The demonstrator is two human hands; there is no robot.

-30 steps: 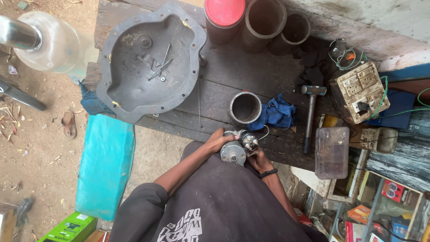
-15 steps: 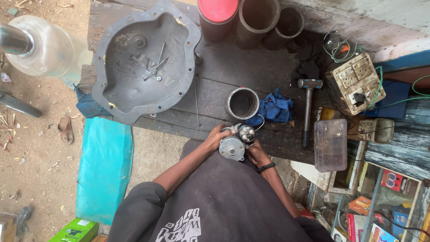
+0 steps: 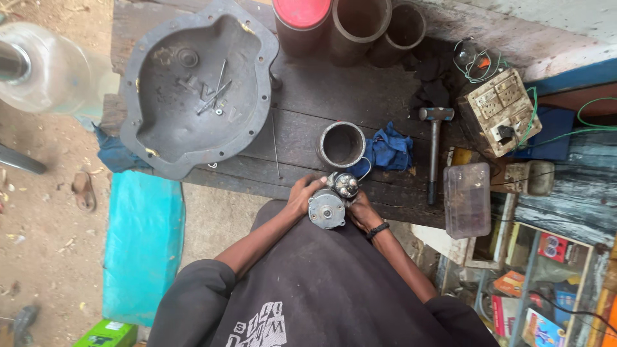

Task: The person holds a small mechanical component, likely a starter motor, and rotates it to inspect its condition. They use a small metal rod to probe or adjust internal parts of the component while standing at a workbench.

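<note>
Both hands grip a grey motor (image 3: 329,204) at the bench (image 3: 302,128) edge — left hand (image 3: 301,193) wrapped around its side, right hand (image 3: 362,211) cupping beneath — near a metal sleeve (image 3: 340,144).

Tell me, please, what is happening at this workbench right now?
A person holds a small grey motor unit in both hands at the near edge of a dark wooden bench. The left hand grips its side and the right hand supports it from the other side. Just beyond lie a short metal cylinder and a blue rag. A hammer lies to the right, and a large grey metal cover holding loose bolts lies to the left.
</note>
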